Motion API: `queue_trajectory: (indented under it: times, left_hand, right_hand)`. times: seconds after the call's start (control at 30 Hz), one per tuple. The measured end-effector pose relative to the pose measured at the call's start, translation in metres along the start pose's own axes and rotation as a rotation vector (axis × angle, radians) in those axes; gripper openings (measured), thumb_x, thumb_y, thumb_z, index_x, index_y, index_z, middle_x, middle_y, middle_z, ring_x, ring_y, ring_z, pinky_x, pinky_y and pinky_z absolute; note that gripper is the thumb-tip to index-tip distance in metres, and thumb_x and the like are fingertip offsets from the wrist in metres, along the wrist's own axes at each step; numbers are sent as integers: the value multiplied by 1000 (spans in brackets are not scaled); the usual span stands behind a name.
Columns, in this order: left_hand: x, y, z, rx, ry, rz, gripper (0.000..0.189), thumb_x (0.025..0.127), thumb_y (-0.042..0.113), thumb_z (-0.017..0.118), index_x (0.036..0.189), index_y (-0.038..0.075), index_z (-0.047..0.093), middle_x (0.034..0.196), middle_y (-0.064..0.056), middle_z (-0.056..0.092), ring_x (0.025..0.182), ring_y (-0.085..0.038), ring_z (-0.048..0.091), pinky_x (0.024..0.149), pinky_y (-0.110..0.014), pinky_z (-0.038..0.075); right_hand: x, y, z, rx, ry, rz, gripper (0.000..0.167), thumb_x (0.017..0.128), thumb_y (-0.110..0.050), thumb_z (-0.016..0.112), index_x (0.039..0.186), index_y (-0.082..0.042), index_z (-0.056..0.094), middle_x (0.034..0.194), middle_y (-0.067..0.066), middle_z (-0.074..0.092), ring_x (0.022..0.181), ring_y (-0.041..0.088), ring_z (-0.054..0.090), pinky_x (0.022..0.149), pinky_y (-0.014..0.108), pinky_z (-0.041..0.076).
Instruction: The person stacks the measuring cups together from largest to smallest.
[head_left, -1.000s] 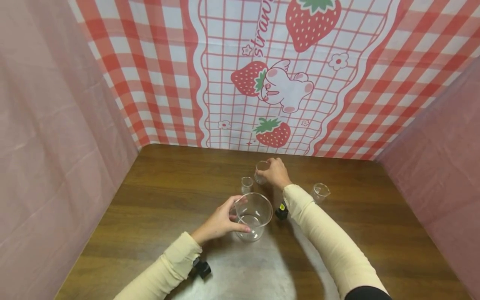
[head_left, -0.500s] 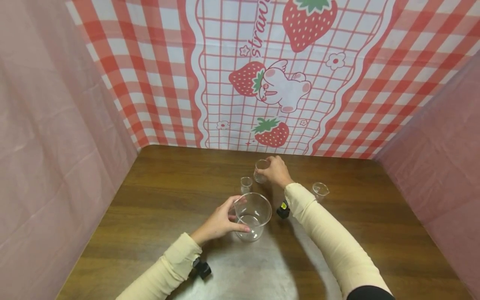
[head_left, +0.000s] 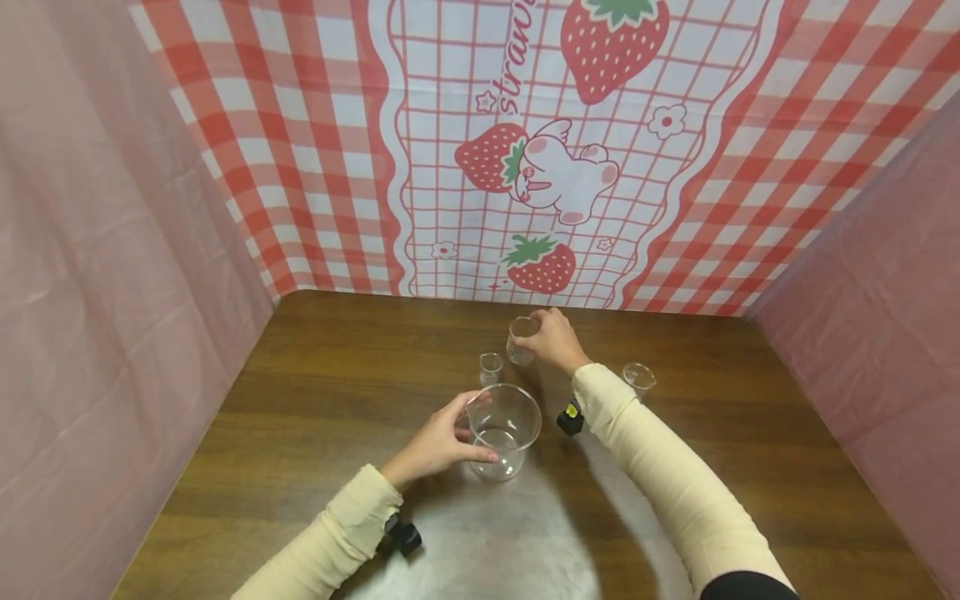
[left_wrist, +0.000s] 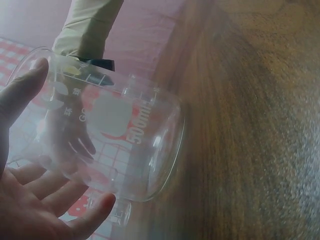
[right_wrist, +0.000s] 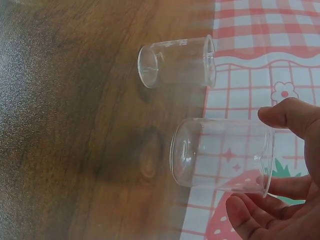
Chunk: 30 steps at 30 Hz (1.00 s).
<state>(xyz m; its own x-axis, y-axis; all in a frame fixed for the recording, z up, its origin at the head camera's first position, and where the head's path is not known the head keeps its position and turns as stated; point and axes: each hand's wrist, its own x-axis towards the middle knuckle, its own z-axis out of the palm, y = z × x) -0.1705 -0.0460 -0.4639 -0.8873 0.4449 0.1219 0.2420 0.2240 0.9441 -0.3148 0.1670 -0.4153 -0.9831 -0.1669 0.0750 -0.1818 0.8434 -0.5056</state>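
Observation:
In the head view my left hand (head_left: 435, 443) holds a large clear glass beaker (head_left: 517, 417) from its left side, thumb in front and fingers behind. White print on that beaker (left_wrist: 135, 135) reads 500ml in the left wrist view. Farther back, my right hand (head_left: 557, 340) grips a smaller glass beaker (head_left: 519, 352) near its rim. The right wrist view shows the thumb on one side of this beaker (right_wrist: 215, 155) and fingers on the other. A still smaller beaker (head_left: 491, 367) stands just left of it, behind the large one.
Another small beaker with a spout (head_left: 639, 378) stands to the right, partly behind the right sleeve (head_left: 645, 450). All are on a brown wooden table (head_left: 322, 400). A strawberry-patterned cloth (head_left: 435, 200) hangs along the back edge, with pink curtains (head_left: 112, 292) at both sides.
The head view has shifted slightly, and the right forearm sits a little farther right. Both hands keep hold of the same beakers.

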Motion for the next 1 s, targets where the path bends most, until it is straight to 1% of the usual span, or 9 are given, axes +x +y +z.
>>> queue_trajectory:
  times: [0.23,0.4,0.67,0.9,1.0]
  left_hand:
    - [0,-3,0,-6,1,-6,84,73,13,85,143,1,40,144,-22,49,132,-40,48,100,-48,52]
    - [0,-2,0,-8,-2,-7,84,73,13,85,142,1,40,144,-22,49,131,-40,49,100,-48,53]
    - [0,-1,0,-12,-5,-5,84,73,13,85,143,1,40,144,-22,49,132,-40,48,100,-48,53]
    - [0,2,0,-18,-8,-7,84,73,13,85,143,0,39,144,-22,49,132,-40,48,100,-48,53]
    - [0,2,0,-18,-6,-4,84,73,13,85,143,0,39,144,-23,49,132,-41,48,100,-48,53]
  right_hand:
    - [-3,-2,-6,4,-18,-42,64,78,-31,78,124,9,58,110,23,58,100,36,56,90,48,51]
    - [-6,-4,-12,-8,-30,-62,63,78,-31,79,124,7,59,106,20,58,96,33,55,86,46,51]
    - [-10,-11,-23,-18,-39,-77,62,78,-32,78,124,5,59,107,20,61,98,33,56,89,46,50]
    - [-16,-14,-24,-9,-28,-114,60,77,-30,80,121,5,61,101,18,58,91,30,56,82,44,52]
    - [-17,-15,-26,-9,-26,-126,60,77,-30,80,122,6,61,100,18,58,90,30,56,82,43,52]
